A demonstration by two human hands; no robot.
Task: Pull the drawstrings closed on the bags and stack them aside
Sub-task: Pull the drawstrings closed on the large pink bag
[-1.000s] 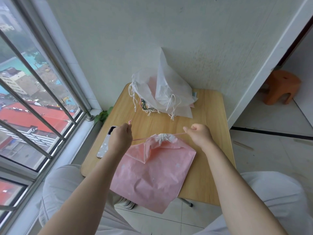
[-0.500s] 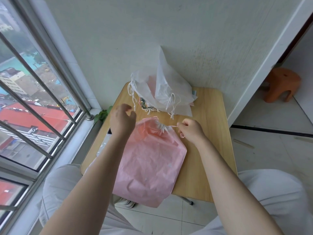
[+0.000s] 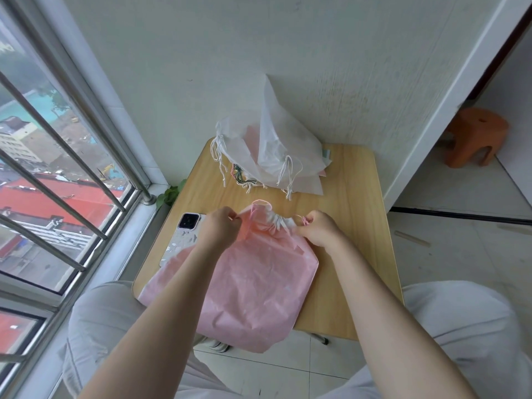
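Pink drawstring bag [image 3: 247, 286] lies flat on the wooden worktop [image 3: 354, 226], its bottom edge hanging over the near side toward the person's lap, its gathered mouth [image 3: 276, 221] pointing at the wall. Left hand [image 3: 220, 228] grips the bag's left top corner, fingers curled and pinched on the fabric. Right hand [image 3: 318, 228] sits at the right end of the bunched mouth, fingers clamped on the pink drawstring [image 3: 302, 218]; a loop of the same cord [image 3: 260, 202] sticks up just above the mouth. Pile of white and pink drawstring bags [image 3: 267, 156] rests at the far edge of the worktop against the wall, cords dangling, well apart from the pink bag. Phone [image 3: 184, 237] lies on the worktop's left side, partly under the bag and left wrist. Orange stool [image 3: 475, 136] on the floor, far right.
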